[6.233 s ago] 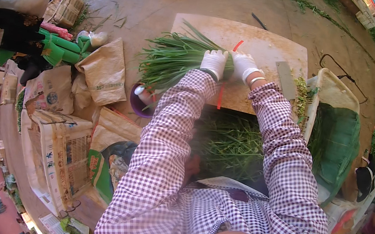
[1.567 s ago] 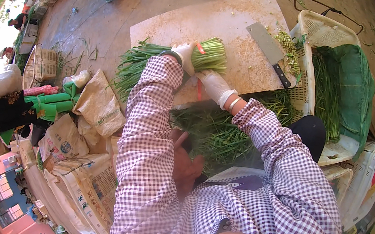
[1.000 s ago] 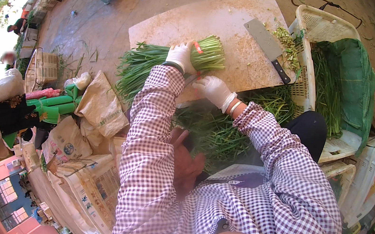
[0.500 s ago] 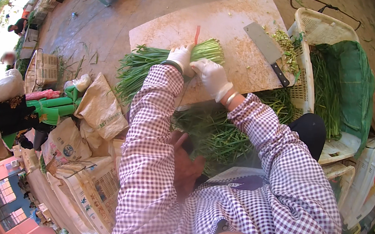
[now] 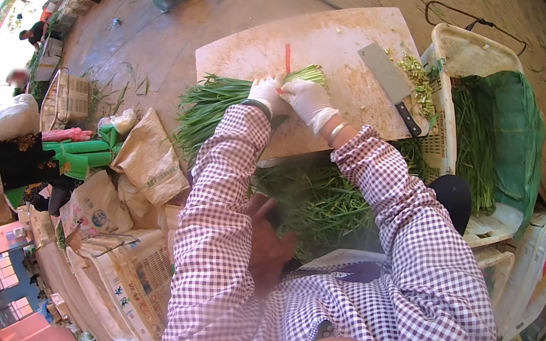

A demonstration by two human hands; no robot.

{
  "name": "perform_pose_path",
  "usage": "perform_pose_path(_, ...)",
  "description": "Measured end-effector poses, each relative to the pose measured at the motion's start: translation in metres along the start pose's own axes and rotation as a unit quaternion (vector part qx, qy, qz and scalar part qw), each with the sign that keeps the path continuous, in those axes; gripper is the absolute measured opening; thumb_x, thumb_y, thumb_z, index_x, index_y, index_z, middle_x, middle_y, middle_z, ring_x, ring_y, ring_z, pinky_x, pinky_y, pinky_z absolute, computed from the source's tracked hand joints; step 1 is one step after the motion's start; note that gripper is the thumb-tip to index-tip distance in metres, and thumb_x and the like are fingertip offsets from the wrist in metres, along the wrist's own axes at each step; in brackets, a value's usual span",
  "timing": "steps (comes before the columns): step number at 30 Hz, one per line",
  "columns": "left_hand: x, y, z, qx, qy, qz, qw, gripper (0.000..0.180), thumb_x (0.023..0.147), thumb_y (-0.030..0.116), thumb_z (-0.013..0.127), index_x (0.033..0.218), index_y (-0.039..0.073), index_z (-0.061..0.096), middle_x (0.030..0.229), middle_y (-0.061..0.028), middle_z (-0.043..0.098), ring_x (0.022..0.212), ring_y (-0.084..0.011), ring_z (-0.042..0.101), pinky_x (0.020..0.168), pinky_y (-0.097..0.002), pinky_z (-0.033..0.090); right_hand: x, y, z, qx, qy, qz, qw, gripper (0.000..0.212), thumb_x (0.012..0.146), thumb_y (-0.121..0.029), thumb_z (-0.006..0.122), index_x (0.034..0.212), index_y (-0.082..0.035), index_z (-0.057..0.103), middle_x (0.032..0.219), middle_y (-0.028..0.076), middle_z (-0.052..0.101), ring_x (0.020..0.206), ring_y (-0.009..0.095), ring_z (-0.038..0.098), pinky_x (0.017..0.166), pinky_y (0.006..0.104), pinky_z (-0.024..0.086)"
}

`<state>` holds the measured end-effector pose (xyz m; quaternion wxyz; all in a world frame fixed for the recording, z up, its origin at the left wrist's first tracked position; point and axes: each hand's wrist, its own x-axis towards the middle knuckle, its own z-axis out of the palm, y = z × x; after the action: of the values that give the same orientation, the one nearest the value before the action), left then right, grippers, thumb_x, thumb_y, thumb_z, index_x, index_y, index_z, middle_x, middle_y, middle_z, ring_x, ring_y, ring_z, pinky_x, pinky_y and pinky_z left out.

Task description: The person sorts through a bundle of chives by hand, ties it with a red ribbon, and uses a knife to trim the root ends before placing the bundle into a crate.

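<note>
A bundle of garlic chives [image 5: 216,100] lies across a stained white board [image 5: 248,48], leaves to the left and pale cut ends to the right. My gloved left hand [image 5: 267,93] is closed round its middle. Close beside it, my gloved right hand [image 5: 310,103] lies over the stalks, its fingers pinched on a thin red strip [image 5: 287,57]. The strip's far part runs out past the bundle onto the board, and a red bit shows at the right fingertips. What passes under the bundle is hidden.
A cleaver [image 5: 387,75] lies on the board's right side beside chopped stalk ends [image 5: 419,83]. To the right stands a plastic crate [image 5: 447,48] with green netting [image 5: 507,120] and more chives. Loose greens [image 5: 325,199] are heaped below the board. Sacks [image 5: 153,157] lie at left.
My right hand has come down over the bundle with the red strip between its fingertips, where a red bit now shows. My left hand keeps its hold, and the whole view has shifted slightly.
</note>
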<state>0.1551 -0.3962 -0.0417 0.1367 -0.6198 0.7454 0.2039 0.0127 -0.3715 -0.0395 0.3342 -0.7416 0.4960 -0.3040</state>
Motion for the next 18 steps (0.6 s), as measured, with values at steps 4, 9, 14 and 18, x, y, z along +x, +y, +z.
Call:
perform_pose_path(4,-0.01,0.007,-0.011,0.0,0.003,-0.006,1.0,0.107,0.058,0.056,0.083,0.142,0.01,0.035,0.129,-0.0182,0.055,0.125,-0.0319,0.048,0.107,-0.0418,0.034,-0.001,0.015,-0.037,0.012,0.084,-0.004,0.996,0.015,0.082,-0.024,0.067,0.09,-0.012,0.07,0.094,0.012,0.066,0.088,0.031,0.064,0.079,0.0397,0.05)
perform_pose_path(9,-0.01,0.007,-0.009,0.001,0.017,-0.005,1.0,0.113,0.054,0.055,0.085,0.143,0.01,0.035,0.129,-0.0197,0.054,0.122,-0.0321,0.05,0.106,-0.0409,0.035,0.01,0.035,-0.047,-0.144,0.015,-0.123,0.982,0.012,0.081,-0.018,0.063,0.088,-0.012,0.07,0.094,0.011,0.066,0.088,0.031,0.064,0.079,0.0397,0.051)
perform_pose_path(14,-0.012,0.008,-0.012,-0.01,0.013,-0.004,1.0,0.113,0.052,0.055,0.086,0.143,0.01,0.036,0.129,-0.0206,0.054,0.121,-0.0325,0.051,0.105,-0.0406,0.037,0.021,0.032,-0.036,-0.364,-0.02,-0.219,0.905,0.011,0.08,-0.014,0.06,0.082,-0.007,0.067,0.082,0.012,0.067,0.077,0.029,0.067,0.07,0.0373,0.053)
perform_pose_path(18,-0.015,0.005,-0.017,-0.027,0.004,-0.002,1.0,0.112,0.051,0.055,0.086,0.142,0.009,0.038,0.13,-0.0206,0.053,0.121,-0.0331,0.051,0.105,-0.0404,0.037,0.018,0.025,-0.036,-0.396,-0.017,-0.295,0.87,0.009,0.078,-0.014,0.06,0.078,-0.007,0.065,0.075,0.012,0.067,0.072,0.026,0.068,0.064,0.0358,0.054)
